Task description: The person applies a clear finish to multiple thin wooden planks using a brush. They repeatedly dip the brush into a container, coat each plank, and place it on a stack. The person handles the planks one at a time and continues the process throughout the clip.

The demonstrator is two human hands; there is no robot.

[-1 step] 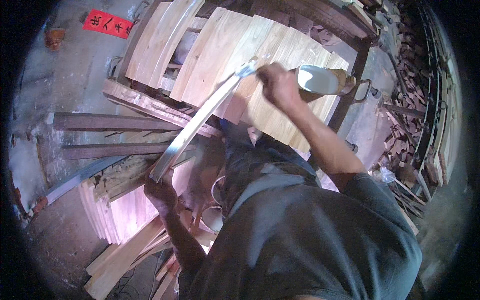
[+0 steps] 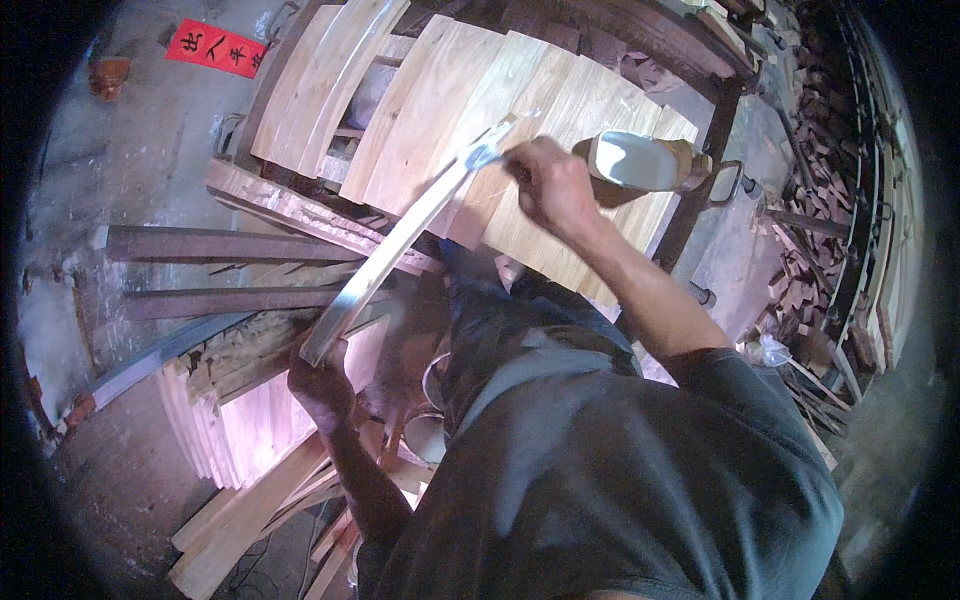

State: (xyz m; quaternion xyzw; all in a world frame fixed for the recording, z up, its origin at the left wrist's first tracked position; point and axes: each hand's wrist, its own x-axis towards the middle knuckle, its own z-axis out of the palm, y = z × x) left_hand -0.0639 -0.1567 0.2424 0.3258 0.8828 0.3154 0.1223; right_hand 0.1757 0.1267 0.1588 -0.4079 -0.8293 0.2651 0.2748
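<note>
My left hand (image 2: 322, 382) grips the lower end of a long, curved wooden slat (image 2: 400, 245). The slat slants up to the right, and its top face looks wet and shiny. My right hand (image 2: 552, 188) is closed on a small tool whose pale tip (image 2: 484, 155) rests on the slat's upper end. I cannot tell what kind of tool it is. Just beyond that hand a wooden scoop-like container (image 2: 640, 160) with white contents sits on the boards.
Pale curved boards (image 2: 450, 90) lie side by side on a dark rack. Dark beams (image 2: 220, 245) run out to the left. Stacked slats (image 2: 230, 430) stand at lower left, planks (image 2: 240, 530) below. Wood scraps (image 2: 830, 250) pile up on the right. A red paper sign (image 2: 215, 48) lies at top left.
</note>
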